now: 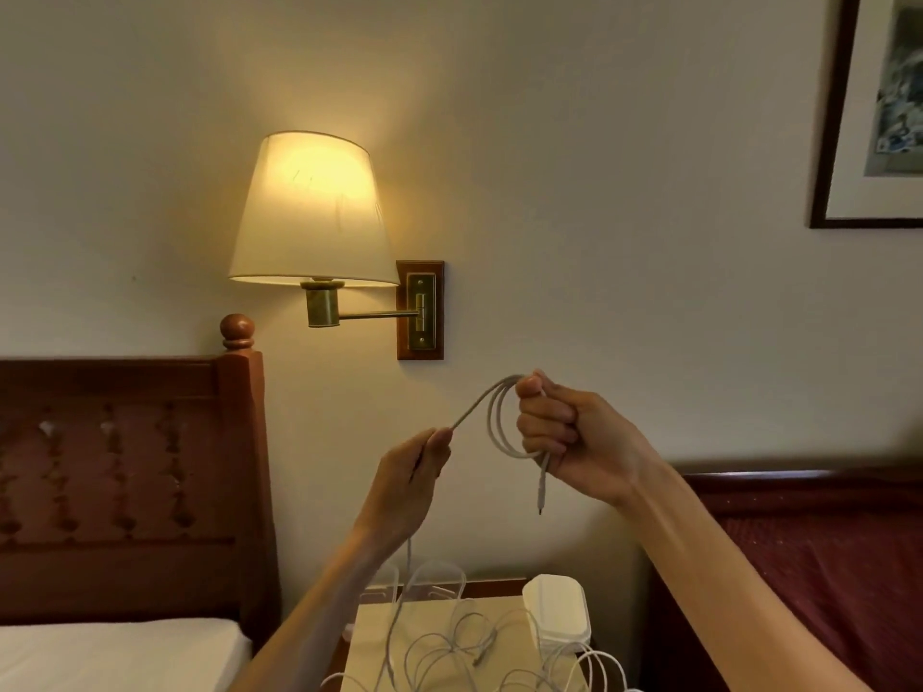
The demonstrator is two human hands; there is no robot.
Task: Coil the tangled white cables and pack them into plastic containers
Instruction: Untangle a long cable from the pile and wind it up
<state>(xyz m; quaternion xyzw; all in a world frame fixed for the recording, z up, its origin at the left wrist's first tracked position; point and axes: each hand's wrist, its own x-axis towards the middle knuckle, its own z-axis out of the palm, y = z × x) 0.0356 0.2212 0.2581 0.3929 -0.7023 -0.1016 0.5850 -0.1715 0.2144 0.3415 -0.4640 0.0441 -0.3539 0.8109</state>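
Note:
My right hand [564,437] is raised in front of the wall and grips a small coil of white cable [499,422], with a plug end [542,491] hanging below the fist. My left hand [414,472] pinches the same cable a little to the left, and the strand runs taut between both hands. Below, a tangle of white cables [449,651] lies on the nightstand [369,641]. A stack of white plastic containers [557,611] stands at the nightstand's right side.
A lit wall lamp [314,217] hangs above on a brass arm. A wooden headboard [125,486] and a white bed sit at the left, a red upholstered headboard [809,556] at the right. A framed picture [874,112] hangs at the top right.

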